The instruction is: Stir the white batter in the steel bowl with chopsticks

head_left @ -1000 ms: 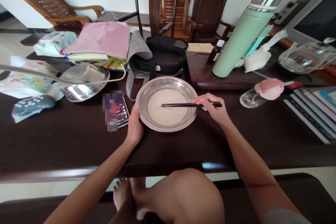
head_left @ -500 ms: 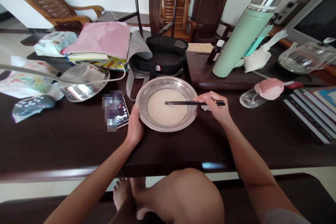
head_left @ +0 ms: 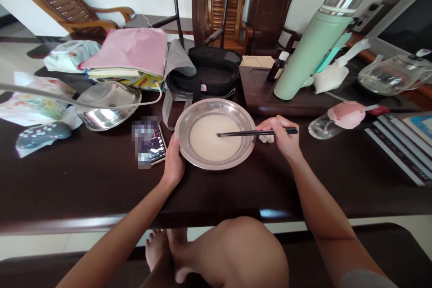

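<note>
A round steel bowl [head_left: 184, 150] stands on the dark table before me, holding a milky white liquid [head_left: 211, 144]. My left hand [head_left: 174, 162] grips the bowl's left rim, with part of the fingers hidden by the rim. Pinched in my right hand [head_left: 283, 137] is a pair of black chopsticks [head_left: 245, 133], held nearly level over the bowl's right rim. Their tips reach the liquid near the middle of the bowl. Just under the right hand lies a crumpled white scrap [head_left: 266, 138], perhaps tissue. A phone [head_left: 157, 146] rests left of the bowl.
Behind the bowl sits an open black bag [head_left: 212, 74]. A green thermos [head_left: 310, 54] rises at back right, with a pink-lidded cup [head_left: 346, 114] and stacked books [head_left: 398, 148] nearer. Leftward are a shiny steel basin [head_left: 108, 117], a pink folder [head_left: 130, 49] and a grey game controller [head_left: 43, 137].
My right hand has slid slightly to the right with the chopsticks, so their tips sit a little farther right in the liquid. The left hand and bowl stay nearly still.
</note>
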Motion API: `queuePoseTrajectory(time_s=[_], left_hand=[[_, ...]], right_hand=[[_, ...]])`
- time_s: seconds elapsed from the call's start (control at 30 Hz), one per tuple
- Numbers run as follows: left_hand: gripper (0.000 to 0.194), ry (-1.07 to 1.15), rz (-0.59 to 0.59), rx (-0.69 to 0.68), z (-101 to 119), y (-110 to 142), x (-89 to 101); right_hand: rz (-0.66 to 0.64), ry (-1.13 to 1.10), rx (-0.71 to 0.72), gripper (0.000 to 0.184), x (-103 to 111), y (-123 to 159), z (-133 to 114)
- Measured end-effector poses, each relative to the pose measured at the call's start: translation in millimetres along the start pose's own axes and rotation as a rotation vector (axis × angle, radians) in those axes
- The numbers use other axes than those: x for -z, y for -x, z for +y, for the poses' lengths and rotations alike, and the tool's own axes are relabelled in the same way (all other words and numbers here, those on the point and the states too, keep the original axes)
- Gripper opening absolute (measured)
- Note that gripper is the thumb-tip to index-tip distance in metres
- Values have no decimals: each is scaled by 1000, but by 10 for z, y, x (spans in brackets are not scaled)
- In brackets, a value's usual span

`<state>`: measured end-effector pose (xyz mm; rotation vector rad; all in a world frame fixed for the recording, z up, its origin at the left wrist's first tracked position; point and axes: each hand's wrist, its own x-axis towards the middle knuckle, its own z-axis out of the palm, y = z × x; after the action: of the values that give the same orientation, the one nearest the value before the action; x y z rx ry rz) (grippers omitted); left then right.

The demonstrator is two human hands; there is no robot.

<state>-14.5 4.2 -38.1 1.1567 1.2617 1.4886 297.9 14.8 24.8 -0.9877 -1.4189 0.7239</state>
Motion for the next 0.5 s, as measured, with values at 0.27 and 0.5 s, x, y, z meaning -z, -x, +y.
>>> queuePoseTrajectory(time_s=[0.27, 0.5], left_hand=[[43, 51, 4, 18, 22, -4, -19], [47, -3, -7, -8, -3, 6, 5]], right_hand=[[-134, 31, -18, 38, -27, 25, -27], [-16, -40, -42, 46, 23, 15, 2]])
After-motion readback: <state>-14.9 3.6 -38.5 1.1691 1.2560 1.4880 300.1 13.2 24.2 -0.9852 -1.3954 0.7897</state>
